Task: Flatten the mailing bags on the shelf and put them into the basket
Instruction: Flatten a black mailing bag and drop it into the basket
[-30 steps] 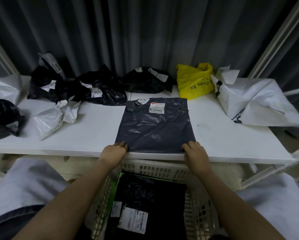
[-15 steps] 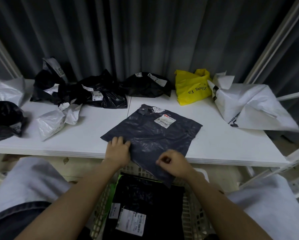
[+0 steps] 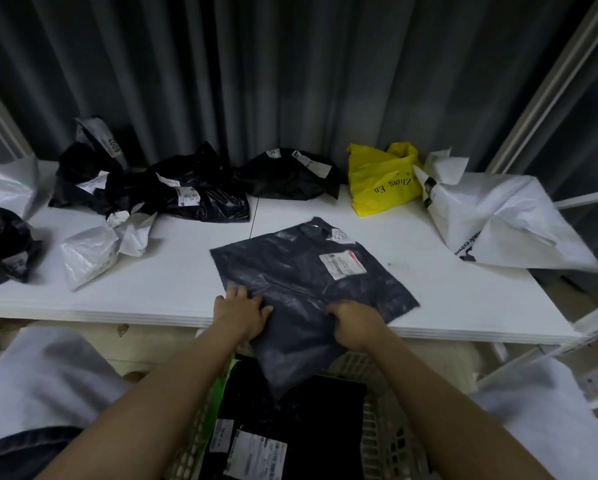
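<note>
At the shelf (image 3: pixel 173 292) edge, both forearms reach forward: left hand (image 3: pixel 240 315) and right hand (image 3: pixel 354 322) apparently grip the flattened grey mailing bag (image 3: pixel 308 282), its corner overhanging the basket (image 3: pixel 380 441).

On the shelf (image 3: pixel 173 285) lie one flattened dark grey mailing bag (image 3: pixel 301 282), four crumpled black bags (image 3: pixel 200 192) (the far-left one is partly cut off), three white bags (image 3: pixel 498 220) and one yellow bag (image 3: pixel 380 181). One basket (image 3: pixel 387 431) stands below, and two hands (image 3: pixel 242 313) are in view.
</note>
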Action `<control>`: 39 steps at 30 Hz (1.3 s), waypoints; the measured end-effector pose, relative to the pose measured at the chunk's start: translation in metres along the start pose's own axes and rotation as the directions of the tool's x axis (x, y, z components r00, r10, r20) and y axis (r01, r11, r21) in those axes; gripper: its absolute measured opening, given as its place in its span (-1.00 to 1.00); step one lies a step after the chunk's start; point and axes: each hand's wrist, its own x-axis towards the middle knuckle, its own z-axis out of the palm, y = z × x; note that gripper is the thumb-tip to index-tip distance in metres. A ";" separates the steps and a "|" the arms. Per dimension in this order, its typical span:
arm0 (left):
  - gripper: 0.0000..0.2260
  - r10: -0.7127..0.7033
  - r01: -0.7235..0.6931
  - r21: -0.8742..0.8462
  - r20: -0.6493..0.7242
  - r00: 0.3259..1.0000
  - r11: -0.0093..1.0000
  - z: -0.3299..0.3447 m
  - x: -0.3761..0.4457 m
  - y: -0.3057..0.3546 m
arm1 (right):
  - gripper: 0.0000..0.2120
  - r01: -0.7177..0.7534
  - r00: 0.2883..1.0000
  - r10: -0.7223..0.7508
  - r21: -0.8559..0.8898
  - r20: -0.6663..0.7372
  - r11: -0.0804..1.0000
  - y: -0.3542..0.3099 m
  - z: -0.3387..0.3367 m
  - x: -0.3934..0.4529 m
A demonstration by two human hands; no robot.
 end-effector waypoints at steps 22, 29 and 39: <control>-0.39 0.092 -0.072 -0.176 0.110 0.990 0.982 0.014 0.039 -0.010 | -0.53 -0.291 0.797 0.510 0.535 -0.323 0.793 0.030 0.029 -0.006; -0.36 0.089 -0.065 -0.203 0.111 0.990 0.977 0.017 0.053 -0.017 | -0.48 -0.076 0.761 0.496 0.701 -0.419 0.709 0.036 0.017 0.001; -0.36 0.117 -0.114 -0.272 -0.003 0.993 0.956 0.017 0.058 0.004 | -0.54 -0.122 0.872 0.134 0.057 -0.471 0.991 0.007 0.029 0.036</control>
